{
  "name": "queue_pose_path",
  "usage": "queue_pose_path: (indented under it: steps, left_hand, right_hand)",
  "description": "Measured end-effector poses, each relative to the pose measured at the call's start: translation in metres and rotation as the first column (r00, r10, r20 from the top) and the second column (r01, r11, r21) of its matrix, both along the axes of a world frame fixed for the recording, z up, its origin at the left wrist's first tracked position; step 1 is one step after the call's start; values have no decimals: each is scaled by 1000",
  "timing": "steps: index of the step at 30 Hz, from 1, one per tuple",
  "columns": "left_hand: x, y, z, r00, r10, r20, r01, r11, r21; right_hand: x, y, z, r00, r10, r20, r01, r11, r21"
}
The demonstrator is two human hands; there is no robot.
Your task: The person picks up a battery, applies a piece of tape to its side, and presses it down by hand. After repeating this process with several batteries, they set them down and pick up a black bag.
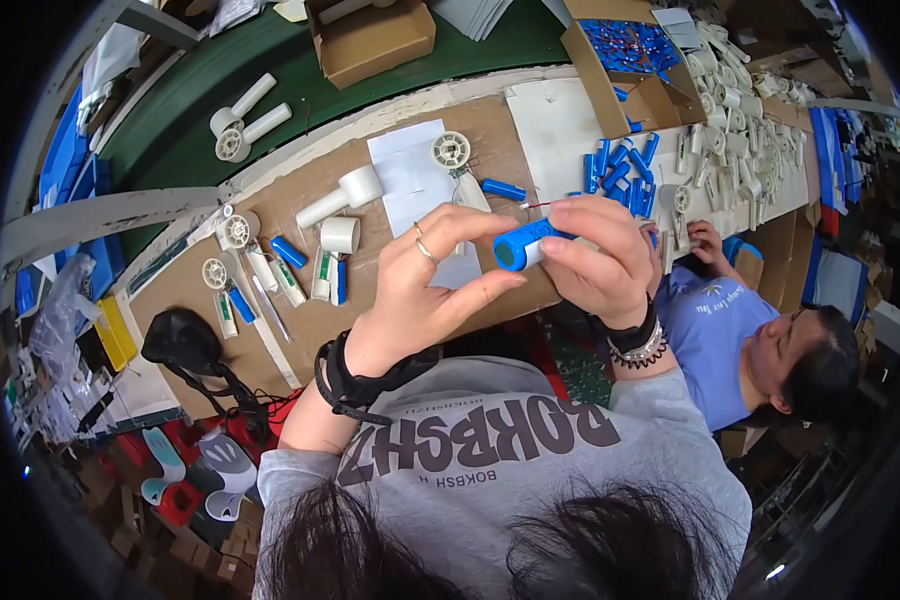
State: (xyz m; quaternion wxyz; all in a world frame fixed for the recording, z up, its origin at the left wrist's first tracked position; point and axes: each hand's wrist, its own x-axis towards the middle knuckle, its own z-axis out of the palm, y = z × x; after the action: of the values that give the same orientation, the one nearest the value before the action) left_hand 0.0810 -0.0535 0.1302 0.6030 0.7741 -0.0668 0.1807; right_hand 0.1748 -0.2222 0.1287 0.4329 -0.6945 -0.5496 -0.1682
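A blue cylindrical battery cell (515,250) is gripped in the fingertips of my right hand (600,255), its round end turned to the left. A white patch shows on its side by the fingers. Beside that end, my left hand (420,270) has its thumb and forefinger spread in a C, very close to the cell; whether they touch it I cannot tell. A thin red wire (537,205) with a small white plug appears just above my right fingers. Another blue cell (502,189) lies behind my hands, near a white housing with a round grille (451,151).
White fan-like parts (340,235), blue cells (289,252) and a thin pen-like tool (272,310) lie at left. A black pouch (182,340) rests near the table edge. Boxed cells (630,45) and heaped white housings (725,130) stand far right, where a co-worker (740,345) sits.
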Motion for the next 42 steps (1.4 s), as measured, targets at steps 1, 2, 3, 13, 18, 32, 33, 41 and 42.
queue_pose_path:
  steps: [1,2,3,13,18,32,33,41,42]
  left_hand:
    - [-3,-2,1,999,20,28,-19,1000,-10]
    - [-6,-4,2,998,38,57,-36,999,-21]
    - [-9,-5,3,995,56,86,-53,998,-33]
    - [-22,-6,18,991,109,80,-105,993,-58]
    - [-26,-10,13,992,126,-26,-129,973,-192]
    - [-35,-7,17,964,-92,-250,-46,865,-499]
    - [-35,-7,17,959,-103,-264,-56,844,-533]
    - [-31,-6,16,945,-120,-304,-98,783,-614]
    - [-31,-6,15,946,-112,-303,-103,784,-612]
  right_hand:
    - [-2,0,3,999,16,36,-16,1000,-1]
    - [-4,-1,5,997,31,73,-31,1000,-3]
    - [-5,-1,6,997,32,75,-32,999,-3]
    - [-53,10,-3,791,181,-585,-36,967,251]
    - [-65,15,-7,500,324,-803,-11,930,369]
    - [-76,14,4,188,341,-921,54,933,357]
    - [-76,15,4,166,339,-926,60,934,353]
    - [-75,16,4,-40,387,-921,106,918,381]
    - [-75,17,3,-57,395,-917,117,915,387]
